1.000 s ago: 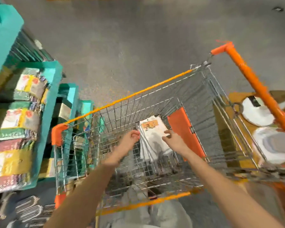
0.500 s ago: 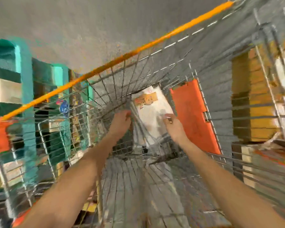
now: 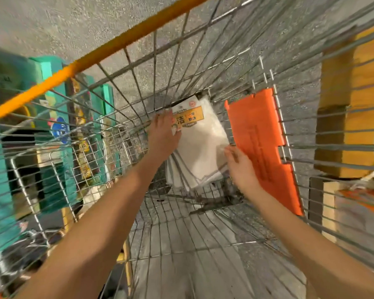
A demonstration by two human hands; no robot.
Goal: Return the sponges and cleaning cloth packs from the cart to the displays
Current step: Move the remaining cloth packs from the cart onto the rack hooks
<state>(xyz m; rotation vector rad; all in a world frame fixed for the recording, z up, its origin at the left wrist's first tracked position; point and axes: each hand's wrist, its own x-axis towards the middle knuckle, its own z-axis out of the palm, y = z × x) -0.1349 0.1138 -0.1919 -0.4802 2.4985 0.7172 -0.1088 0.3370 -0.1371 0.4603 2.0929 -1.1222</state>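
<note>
A stack of white cleaning cloth packs (image 3: 201, 143) with an orange label lies at the bottom of the wire cart (image 3: 181, 67). Both my arms reach deep into the cart. My left hand (image 3: 163, 134) lies on the stack's upper left edge, fingers over the label. My right hand (image 3: 238, 167) touches the stack's lower right edge with fingers nearly straight. How the fingers wrap underneath the packs is hidden.
An orange plastic flap (image 3: 261, 147) hangs on the cart's right wall beside the packs. The cart's orange rim bar (image 3: 95, 55) crosses the upper left. Teal display shelves (image 3: 52, 117) with packaged goods stand left; wooden boxes (image 3: 354, 100) stand right of the cart.
My head has dropped closer into the cart. My left hand has moved from the stack's left side onto its label, and my right hand has slid down its right edge.
</note>
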